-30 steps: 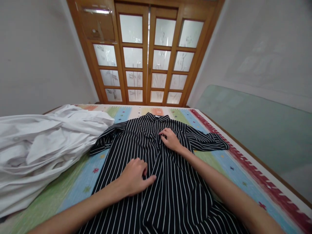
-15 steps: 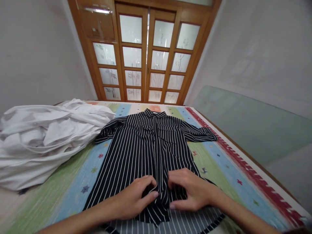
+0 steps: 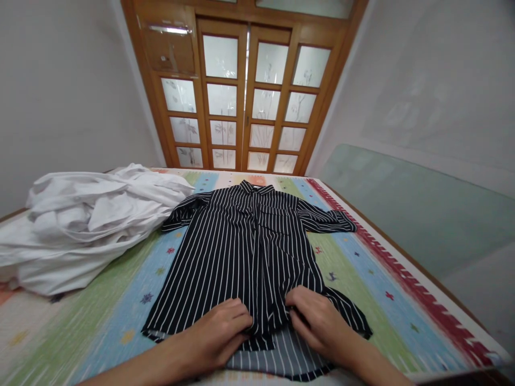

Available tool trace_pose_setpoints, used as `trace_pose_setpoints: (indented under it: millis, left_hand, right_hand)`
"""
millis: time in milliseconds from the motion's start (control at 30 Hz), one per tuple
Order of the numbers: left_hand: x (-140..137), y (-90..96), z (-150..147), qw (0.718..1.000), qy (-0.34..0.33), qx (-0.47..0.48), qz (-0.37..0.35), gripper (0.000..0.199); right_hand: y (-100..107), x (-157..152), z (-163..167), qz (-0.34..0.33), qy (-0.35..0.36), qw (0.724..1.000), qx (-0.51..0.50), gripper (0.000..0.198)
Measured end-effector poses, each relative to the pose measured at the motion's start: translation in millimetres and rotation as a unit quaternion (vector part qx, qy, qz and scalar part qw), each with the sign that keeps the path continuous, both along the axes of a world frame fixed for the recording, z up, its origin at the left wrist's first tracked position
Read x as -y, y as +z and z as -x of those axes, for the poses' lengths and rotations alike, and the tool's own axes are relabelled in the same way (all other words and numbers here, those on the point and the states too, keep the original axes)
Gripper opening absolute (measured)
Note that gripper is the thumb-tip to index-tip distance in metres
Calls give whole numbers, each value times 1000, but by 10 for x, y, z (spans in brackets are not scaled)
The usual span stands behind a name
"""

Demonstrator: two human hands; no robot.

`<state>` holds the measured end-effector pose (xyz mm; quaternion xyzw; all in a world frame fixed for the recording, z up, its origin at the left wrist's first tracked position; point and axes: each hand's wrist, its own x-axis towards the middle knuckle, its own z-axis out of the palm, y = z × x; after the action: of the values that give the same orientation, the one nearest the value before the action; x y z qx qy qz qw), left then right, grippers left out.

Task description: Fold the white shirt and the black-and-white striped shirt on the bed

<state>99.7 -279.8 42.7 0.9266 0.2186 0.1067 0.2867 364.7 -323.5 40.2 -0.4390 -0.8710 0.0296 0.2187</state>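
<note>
A black shirt [image 3: 225, 252] with white pinstripes lies spread front side up, its collar at the far end and its short sleeves out to both sides. At the near hem, beside the front placket, my left hand [image 3: 225, 329] is closed with its fingers curled on the cloth. To its right, my right hand [image 3: 316, 319] pinches the front hem edge on the other side of the placket. Between and below my hands the greyish inside of the back panel shows, reaching past the front hem. My fingertips are partly hidden.
Beneath the shirt is a colourful striped sheet [image 3: 120, 300] with a red border along the right. A heap of white cloth [image 3: 100, 220] lies at the left, touching the sleeve. A pale green panel [image 3: 402, 209] leans by the right wall. Wooden glazed doors [image 3: 245, 102] stand behind.
My fingers have closed from a looser, parted pose onto the hem. My right hand has moved slightly right, and the bunched cloth near the placket lies flatter.
</note>
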Motion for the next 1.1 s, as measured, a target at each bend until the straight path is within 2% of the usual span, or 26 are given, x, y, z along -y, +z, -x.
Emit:
trace_pose_setpoints:
  millis: [100,200,300,367,467,600,733,867,967,1033,1100]
  left_hand:
    - [27,18,35,999,-6,30,19,16]
    - [68,51,156,998,11,60,31,20]
    - [103,81,251,998,-6,64,12,49]
    - [104,90,255,998,-31,52,-1,60]
    - [79,77,191,998,-46,36,-11,70]
    - [52,8,92,997,-73,15,-14,88]
    - [80,-69,34,997,-76,28,-13,101]
    - [149,-114,34,998,-38,27,-30,98]
    - [173,-138,65,996,-8,63,-58,90]
    - [165,-150,77,993,9,96,-71,75]
    - [149,-154,66,992,11,100,-81,51]
  right_hand:
    - [65,25,-61,-6,-27,996,-81,15]
    - [101,67,-155,-16,-42,993,-108,16]
    - [103,109,-213,-24,-56,993,-97,20]
    - [89,148,-197,-40,-65,994,-83,24]
    - [58,245,-68,-86,-60,992,-73,27]
    - [-25,358,209,-102,-6,994,-41,15]
    - [-185,314,392,-144,-60,987,-23,30]
    - [-265,207,400,-137,-62,988,-27,39]
    - [-193,165,330,-142,-53,987,-52,50]
    - [-101,159,268,-133,-57,985,-91,52]
    - [-2,164,209,-122,-65,980,-144,48]
